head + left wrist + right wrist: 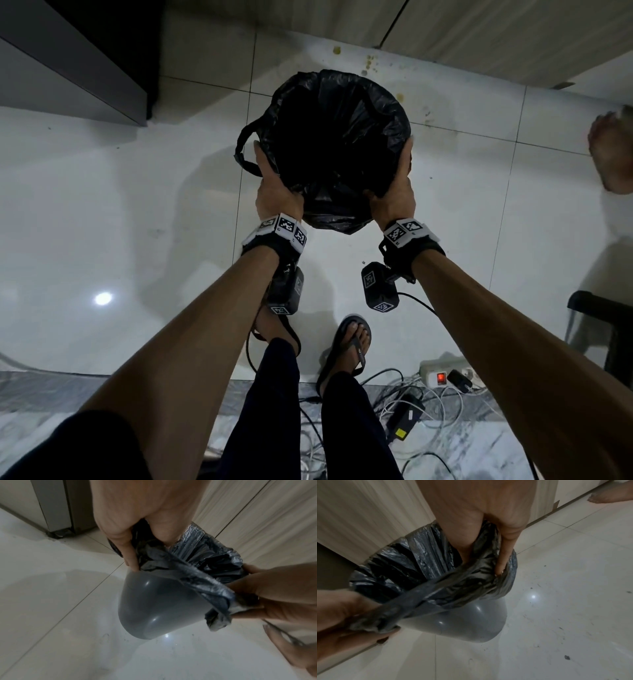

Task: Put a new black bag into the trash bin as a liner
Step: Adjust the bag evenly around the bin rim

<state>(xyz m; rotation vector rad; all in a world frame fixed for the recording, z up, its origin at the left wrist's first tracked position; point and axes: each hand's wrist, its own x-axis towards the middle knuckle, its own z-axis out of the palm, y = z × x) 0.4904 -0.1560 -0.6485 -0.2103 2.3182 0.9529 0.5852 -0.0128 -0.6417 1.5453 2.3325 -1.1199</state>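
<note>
While the black bag [337, 137] sits down inside the grey trash bin [154, 609], its mouth is folded out over the rim, with one loop handle [244, 147] sticking out on my left side. Seen from my head, the bag hides the bin completely; the wrist views show the bin's smooth grey wall bare below the crumpled plastic. The bin stands on the pale tiled floor [102, 205], near a light wood-grain cabinet front [479, 37] on its far side.

My left hand [274, 185] grips the near-left part of the rim, thumb inside the bag and the fingers [126, 553] pressed down the outside over the plastic. My right hand [394, 192] does the same on the near-right, its fingers [504, 555] clamping the bunched edge of the bag against the bin.

My feet in black sandals [349, 346] stand just behind the bin. To my right lie a power strip [445, 375] with a red lit switch and a tangle of white cables [428, 404]. Someone else's bare foot [609, 154] shows at the right edge.
</note>
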